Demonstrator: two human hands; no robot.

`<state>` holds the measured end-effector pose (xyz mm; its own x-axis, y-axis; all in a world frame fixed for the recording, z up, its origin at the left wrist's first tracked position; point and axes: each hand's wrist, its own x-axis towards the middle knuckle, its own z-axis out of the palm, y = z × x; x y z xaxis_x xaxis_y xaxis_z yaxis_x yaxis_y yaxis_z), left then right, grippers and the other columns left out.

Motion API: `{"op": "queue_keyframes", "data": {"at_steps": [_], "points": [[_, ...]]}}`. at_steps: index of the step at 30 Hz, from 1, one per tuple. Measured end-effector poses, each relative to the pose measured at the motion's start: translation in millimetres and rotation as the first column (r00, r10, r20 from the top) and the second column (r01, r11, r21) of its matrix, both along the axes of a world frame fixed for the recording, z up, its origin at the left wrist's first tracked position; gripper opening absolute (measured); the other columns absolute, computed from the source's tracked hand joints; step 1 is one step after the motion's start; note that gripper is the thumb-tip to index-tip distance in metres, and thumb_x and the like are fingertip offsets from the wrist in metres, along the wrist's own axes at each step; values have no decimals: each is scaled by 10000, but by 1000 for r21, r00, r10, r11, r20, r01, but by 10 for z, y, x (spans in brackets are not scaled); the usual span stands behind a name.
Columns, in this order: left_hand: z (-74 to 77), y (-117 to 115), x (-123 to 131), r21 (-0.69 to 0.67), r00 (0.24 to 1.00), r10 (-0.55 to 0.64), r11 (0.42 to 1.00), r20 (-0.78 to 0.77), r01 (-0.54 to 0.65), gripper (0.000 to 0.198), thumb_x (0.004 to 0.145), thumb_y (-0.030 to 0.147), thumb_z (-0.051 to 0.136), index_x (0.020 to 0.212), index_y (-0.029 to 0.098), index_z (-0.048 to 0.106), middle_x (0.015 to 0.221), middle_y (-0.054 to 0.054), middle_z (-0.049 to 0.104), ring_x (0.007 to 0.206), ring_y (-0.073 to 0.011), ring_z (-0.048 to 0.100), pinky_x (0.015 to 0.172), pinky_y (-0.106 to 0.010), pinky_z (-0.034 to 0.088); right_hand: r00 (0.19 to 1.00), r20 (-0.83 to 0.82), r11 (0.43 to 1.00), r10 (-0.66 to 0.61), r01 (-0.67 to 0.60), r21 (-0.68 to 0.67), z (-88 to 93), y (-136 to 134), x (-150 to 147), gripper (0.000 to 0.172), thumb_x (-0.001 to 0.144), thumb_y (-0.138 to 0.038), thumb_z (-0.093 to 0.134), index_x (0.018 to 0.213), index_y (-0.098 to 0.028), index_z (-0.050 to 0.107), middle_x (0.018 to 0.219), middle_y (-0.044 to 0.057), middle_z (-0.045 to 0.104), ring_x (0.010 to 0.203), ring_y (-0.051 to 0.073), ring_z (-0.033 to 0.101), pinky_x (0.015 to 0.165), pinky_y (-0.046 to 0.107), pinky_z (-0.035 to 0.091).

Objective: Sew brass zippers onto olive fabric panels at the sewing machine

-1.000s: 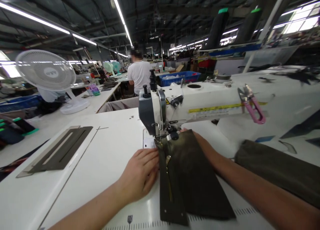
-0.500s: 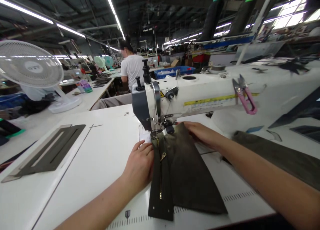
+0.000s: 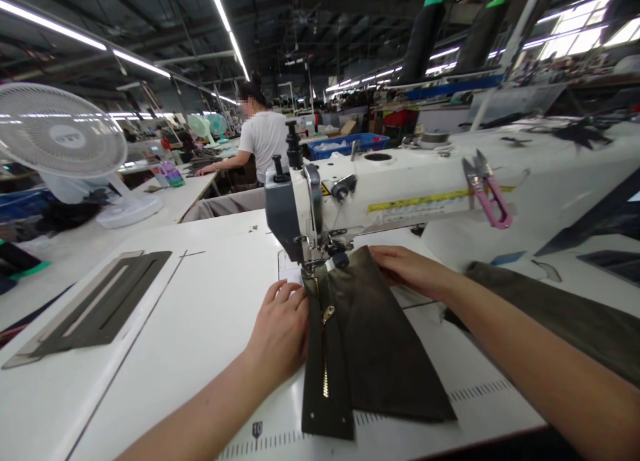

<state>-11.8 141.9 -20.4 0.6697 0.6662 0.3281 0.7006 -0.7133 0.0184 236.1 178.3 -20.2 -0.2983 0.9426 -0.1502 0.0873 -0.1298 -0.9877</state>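
Note:
Under the presser foot of a white sewing machine (image 3: 400, 187) lies a dark olive fabric strip (image 3: 327, 407) with a brass zipper (image 3: 325, 354). A wider olive fabric panel (image 3: 395, 354) spreads to the right of the strip. My left hand (image 3: 280, 324) is closed at the strip's left edge, fingers bent, thumb hidden. At the panel's upper right edge, my right hand (image 3: 410, 271) is closed on the fabric; its fingertips are partly hidden behind it. The zipper's pull tab (image 3: 328, 312) lies a little below the needle area.
Stacked olive pieces with slots (image 3: 117, 297) lie on the left of the table. Pink thread snips (image 3: 487, 191) rest against the machine arm. More olive fabric (image 3: 550, 307) lies under my right forearm. A white fan (image 3: 65, 137) stands at left; a co-worker (image 3: 267, 137) is beyond.
The lower end of the zippered strip has shifted slightly right. My left index finger has drawn in beside the others. The co-worker's arm now reaches over a table.

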Motion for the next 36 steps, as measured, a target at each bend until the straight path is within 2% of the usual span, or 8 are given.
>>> {"op": "queue_keyframes", "data": {"at_steps": [5,10,16,23,26,31,34,36], "points": [[-5,4,-4,-17,1000,5,1000,-5,-5,210,683,108,480,854,147,596,920,-111,613,990,-272,507,939,-466,351,993,-22,993,-120,120,-10,-23,20,-62,380,747,-503,536,908,-168,614,605,-13,579,488,102,504,449,213,394],[-21,13,-29,-33,1000,-11,999,27,12,262,668,99,476,899,143,590,966,-115,606,1041,-272,488,953,-469,333,983,144,971,-117,83,224,-66,55,-147,307,643,-285,635,923,-160,637,738,23,665,655,170,597,596,266,474],[37,4,27,13,999,-24,1000,-43,25,158,665,99,481,777,143,585,865,-114,608,926,-273,512,934,-484,343,803,433,852,-409,166,496,-142,91,-103,169,662,-134,498,701,-160,660,754,68,682,762,250,604,673,317,437],[12,-36,37,8,1000,11,1000,6,-11,148,688,107,482,795,146,577,858,-104,595,884,-259,494,865,-465,383,734,474,817,-487,191,543,-134,85,9,403,876,-338,317,701,-194,650,787,68,674,812,224,599,726,321,427],[-3,-30,30,8,1000,10,1000,20,-10,137,702,115,480,794,149,576,848,-103,590,872,-259,488,845,-462,390,608,579,786,-543,124,606,-164,77,-27,468,896,-437,298,693,-195,644,791,71,652,813,221,573,705,321,408],[-4,-4,36,1,1000,9,1000,-12,-9,111,739,115,465,736,148,571,809,-101,585,831,-252,497,808,-452,403,205,712,713,-671,-83,696,-208,68,-138,285,849,-333,480,680,-176,649,814,91,610,861,259,512,711,370,351],[-17,-11,28,12,1000,17,1000,15,-17,114,748,105,463,726,148,566,808,-99,586,828,-248,506,793,-449,415,132,673,652,-728,-170,739,-126,-23,-226,204,840,-257,494,756,-142,640,829,123,597,857,280,504,718,402,353],[-40,-25,14,27,997,25,999,76,-28,132,771,106,442,746,156,562,817,-93,587,821,-243,515,763,-438,436,186,627,569,-756,-285,771,-73,-128,-337,190,847,-198,463,784,-126,627,816,129,596,830,270,514,727,406,372]]}}
